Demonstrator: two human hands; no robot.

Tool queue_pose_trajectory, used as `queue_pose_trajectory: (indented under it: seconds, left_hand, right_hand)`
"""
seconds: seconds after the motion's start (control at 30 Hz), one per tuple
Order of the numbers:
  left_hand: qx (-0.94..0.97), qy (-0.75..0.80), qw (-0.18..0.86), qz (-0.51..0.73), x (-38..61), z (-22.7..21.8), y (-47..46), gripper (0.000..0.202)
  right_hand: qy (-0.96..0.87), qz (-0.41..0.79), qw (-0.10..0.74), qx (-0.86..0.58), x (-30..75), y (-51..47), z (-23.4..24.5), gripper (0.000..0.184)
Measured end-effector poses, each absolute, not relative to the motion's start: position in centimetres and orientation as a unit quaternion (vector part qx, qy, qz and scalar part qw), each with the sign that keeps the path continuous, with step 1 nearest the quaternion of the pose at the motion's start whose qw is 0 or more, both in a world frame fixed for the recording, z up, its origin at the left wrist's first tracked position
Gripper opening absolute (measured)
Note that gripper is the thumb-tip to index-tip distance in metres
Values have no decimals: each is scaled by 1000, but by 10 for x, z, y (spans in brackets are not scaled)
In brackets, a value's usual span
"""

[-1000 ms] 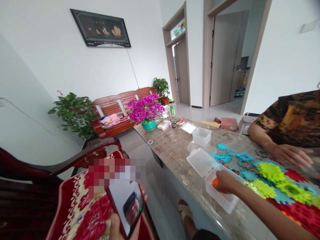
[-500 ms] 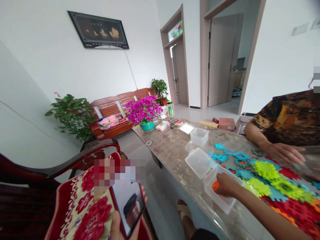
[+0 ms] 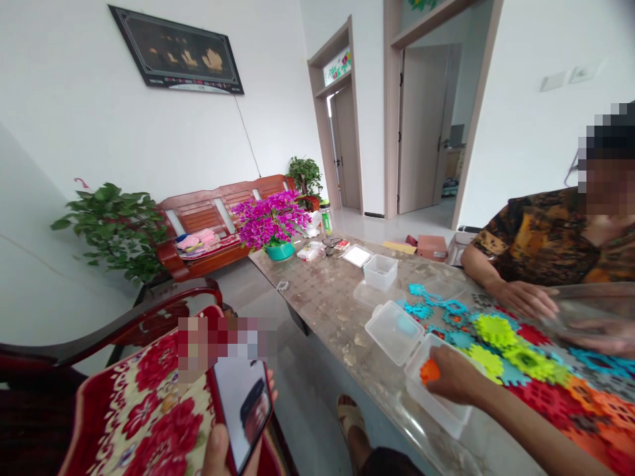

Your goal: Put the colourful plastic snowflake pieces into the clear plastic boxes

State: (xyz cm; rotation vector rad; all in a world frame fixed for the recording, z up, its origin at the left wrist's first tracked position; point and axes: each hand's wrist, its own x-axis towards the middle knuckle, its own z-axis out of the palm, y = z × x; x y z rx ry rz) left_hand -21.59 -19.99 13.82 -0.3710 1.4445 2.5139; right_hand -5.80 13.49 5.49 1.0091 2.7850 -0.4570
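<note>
**Head view: phone in my left hand, orange piece in my right over the clear box**

Head camera, far left: I see a leafy potted plant against the white wall, with a dark framed picture hanging above it. Below that, a red floral cushion lies on a dark wooden armchair.

Next along, my left hand sits at the bottom edge, fingers wrapped around a red-cased phone whose lit screen faces me; the thumb lies on the near edge of the case. Behind it, a red wooden bench stands by the wall, and a pot of purple flowers rests on the far end of the marble table.

Toward the middle, a small clear tub stands open on the table. Nearer to me, a clear plastic box lies at the table's near edge, its hinged lid folded back flat to the left.

My right hand hovers over that box, fingers pinched shut on an orange toy piece, which sits just above the box's opening.

Right of it, green, blue and red interlocking gear pieces cover the table. Across them, another person's hand rests flat on the tabletop, the patterned sleeve above it. A second clear container lies at the far right, beside that person.
</note>
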Motion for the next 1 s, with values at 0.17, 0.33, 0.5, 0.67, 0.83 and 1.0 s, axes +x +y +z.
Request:
queue_pose_trajectory:
  seconds: [0.17,0.33,0.5,0.67,0.83,1.0]
  left_hand:
    - [-97,482,141,859,-229,126,-193,64]
    - [-58,484,158,858,-241,116,-179,53]
    - [9,496,151,855,-248,112,-168,48]
    - [6,509,132,851,-255,106,-163,48]
    - [-24,529,126,839,-255,106,-162,44]
    - [-79,570,95,812,-251,115,-161,41]
  right_hand:
    - [930,-154,42,331,-52,125,69,29]
    - [928,-146,15,343,-44,119,80,29]
    - [923,-150,10,355,-40,120,83,29]
    - [922,-149,14,358,-43,121,85,31]
    - [917,-144,44,369,-56,126,84,36]
    - [905,-134,105,390,-77,130,73,44]
